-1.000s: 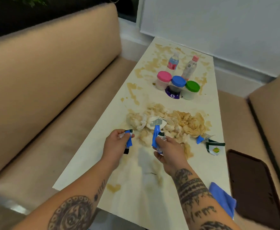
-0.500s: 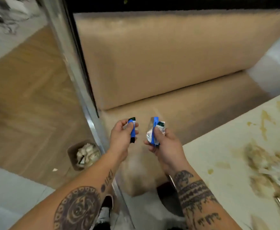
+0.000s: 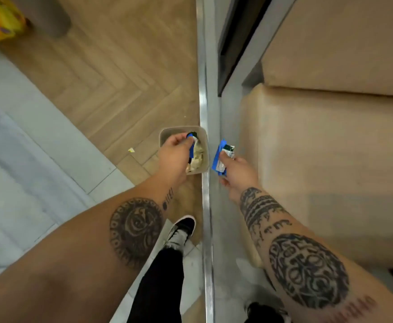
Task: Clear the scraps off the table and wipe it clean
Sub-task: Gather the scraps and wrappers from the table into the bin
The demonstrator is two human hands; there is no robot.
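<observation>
Scraps: a blue-and-black wrapper piece (image 3: 192, 145) sits pinched in my left hand (image 3: 175, 157), at frame centre above the small bin (image 3: 167, 134) on the wood floor (image 3: 121, 78); my right hand (image 3: 236, 173) pinches a blue-and-white wrapper (image 3: 220, 159) just right of it, over the metal rail (image 3: 206, 101). A second ago both hung over the table; now I've swung to the bin, so dropping comes next, I judge. The table is out of view.

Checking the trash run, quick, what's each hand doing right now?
Left hand: pinching a blue wrapper scrap over the bin.
Right hand: pinching a blue-and-white wrapper.
</observation>
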